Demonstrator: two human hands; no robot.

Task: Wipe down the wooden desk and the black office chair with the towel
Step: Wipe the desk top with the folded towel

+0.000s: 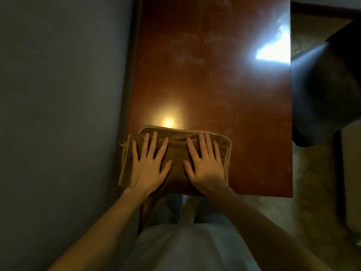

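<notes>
Towel point(176, 151) on wooden desk point(214, 85) under left hand point(149, 169), right hand point(207, 168)

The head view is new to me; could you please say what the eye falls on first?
The left hand and right hand press flat, fingers spread, on a folded brown towel at the near end of the reddish wooden desk. A bright white glare lies on the desk's far right, beside the black office chair.
</notes>
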